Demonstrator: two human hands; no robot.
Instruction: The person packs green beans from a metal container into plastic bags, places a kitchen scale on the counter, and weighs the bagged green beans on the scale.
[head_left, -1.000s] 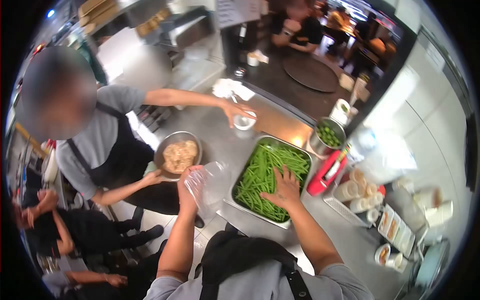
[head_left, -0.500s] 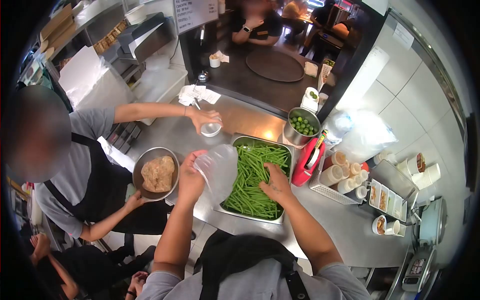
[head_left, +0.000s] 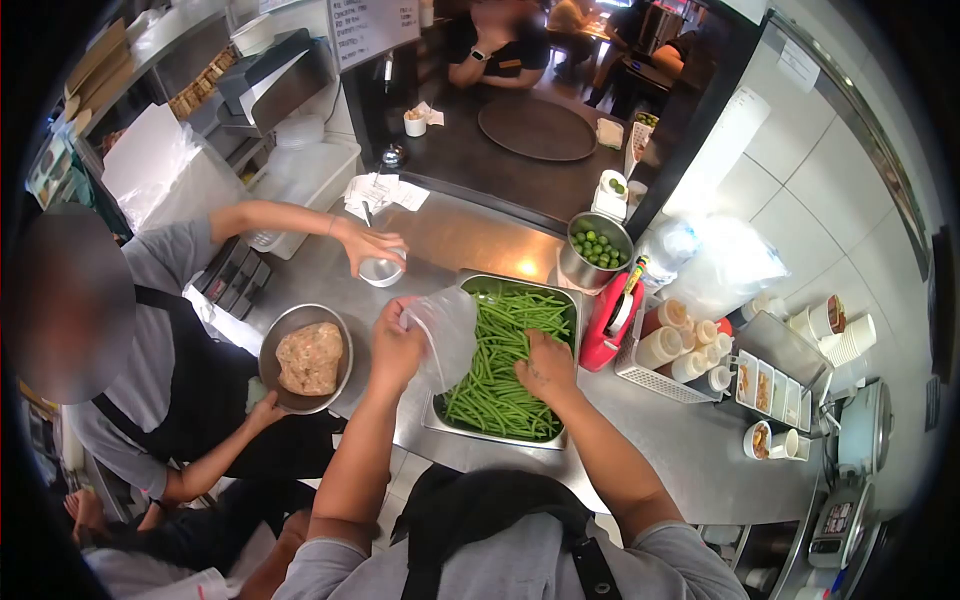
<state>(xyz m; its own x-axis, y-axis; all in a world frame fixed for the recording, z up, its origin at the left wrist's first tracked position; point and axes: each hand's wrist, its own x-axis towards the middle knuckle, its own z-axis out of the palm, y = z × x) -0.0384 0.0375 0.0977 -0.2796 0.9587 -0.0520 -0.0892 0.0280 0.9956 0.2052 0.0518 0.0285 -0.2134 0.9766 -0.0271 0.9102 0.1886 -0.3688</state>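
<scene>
Green beans [head_left: 495, 370] fill a rectangular steel tray [head_left: 440, 422] in front of me. My right hand [head_left: 547, 366] is in the beans at the right side of the pile, its fingers curled down and partly hidden among them. My left hand [head_left: 397, 345] is closed on the edge of a clear plastic bag [head_left: 443, 335], which hangs beside and partly over the tray's left side. The bag looks empty.
At left, a co-worker's hands touch a steel bowl [head_left: 343, 385] of pale raw mixture [head_left: 308, 359] and a small white cup [head_left: 383, 270]. A pot of green limes [head_left: 597, 246], a red tape dispenser [head_left: 608, 325] and a bottle basket [head_left: 665, 375] stand right of the tray.
My right hand has gone from spread on top of the beans to fingers curled in among them. The co-worker's bowl and cup have shifted left in view as the camera turned.
</scene>
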